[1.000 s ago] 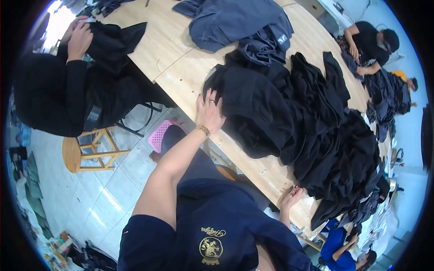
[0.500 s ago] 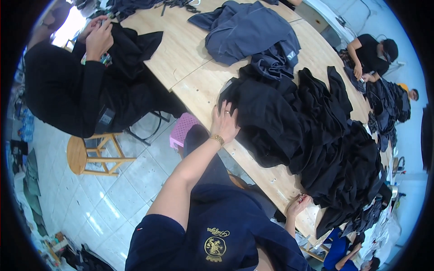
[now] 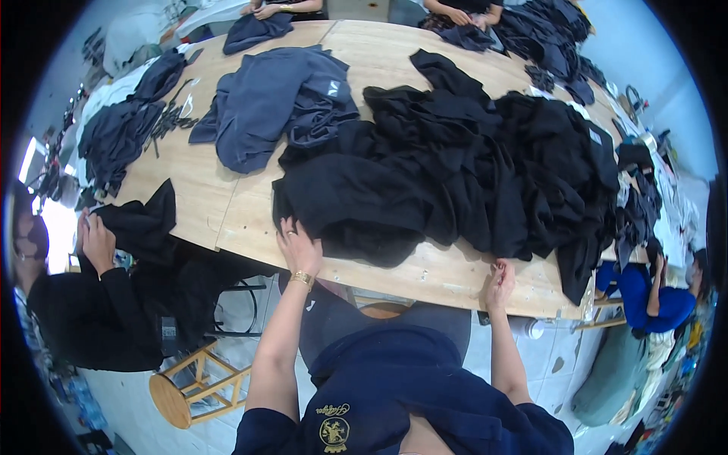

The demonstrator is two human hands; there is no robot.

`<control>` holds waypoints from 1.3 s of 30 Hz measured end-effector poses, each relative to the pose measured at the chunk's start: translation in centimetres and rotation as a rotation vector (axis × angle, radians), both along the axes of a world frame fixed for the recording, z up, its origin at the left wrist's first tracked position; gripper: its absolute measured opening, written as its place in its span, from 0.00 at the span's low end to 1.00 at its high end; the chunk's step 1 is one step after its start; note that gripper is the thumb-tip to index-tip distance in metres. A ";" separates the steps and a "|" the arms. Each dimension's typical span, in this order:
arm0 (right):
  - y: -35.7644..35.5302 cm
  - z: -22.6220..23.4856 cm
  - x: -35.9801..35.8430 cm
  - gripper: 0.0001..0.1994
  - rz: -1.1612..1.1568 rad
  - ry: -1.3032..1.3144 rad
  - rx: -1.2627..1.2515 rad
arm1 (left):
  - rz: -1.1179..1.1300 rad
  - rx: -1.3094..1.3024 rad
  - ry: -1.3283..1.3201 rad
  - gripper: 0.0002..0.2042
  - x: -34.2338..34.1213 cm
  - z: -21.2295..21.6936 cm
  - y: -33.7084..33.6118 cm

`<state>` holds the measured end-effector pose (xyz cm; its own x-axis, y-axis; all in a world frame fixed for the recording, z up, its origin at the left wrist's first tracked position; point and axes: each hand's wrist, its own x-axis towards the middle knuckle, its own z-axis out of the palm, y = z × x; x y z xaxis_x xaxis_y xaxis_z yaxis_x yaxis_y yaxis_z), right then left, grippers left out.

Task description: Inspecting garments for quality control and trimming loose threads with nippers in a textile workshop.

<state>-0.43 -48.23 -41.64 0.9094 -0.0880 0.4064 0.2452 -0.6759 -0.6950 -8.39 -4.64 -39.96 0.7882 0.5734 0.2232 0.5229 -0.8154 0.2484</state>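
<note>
A long heap of black garments (image 3: 440, 174) lies rumpled over the table in front of me. My left hand (image 3: 299, 249), with a ring and a gold watch or bracelet, rests on the near left edge of the heap, its fingers slightly apart on the cloth. At the table's front edge, just below the heap, my right hand (image 3: 500, 284) is closed with its fingertips together. Whatever it may hold is too small to make out. Beyond the heap's left end lies a pile of dark blue-grey garments (image 3: 265, 102) with a pale label.
The wooden table (image 3: 364, 277) curves around me. A co-worker in black (image 3: 91, 311) sits at left handling black cloth, near a wooden stool (image 3: 171, 398). Other people work across the table and at right. Dark straps (image 3: 168, 121) lie at the far left.
My view has swung, so the table now runs across in front of me. My left hand stays on the black heap, and my right hand remains closed by the table edge.
</note>
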 end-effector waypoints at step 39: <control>16.6 9.2 -1.6 0.06 0.250 0.767 1.114 | -0.431 -0.806 -0.072 0.34 1.3 11.5 -9.4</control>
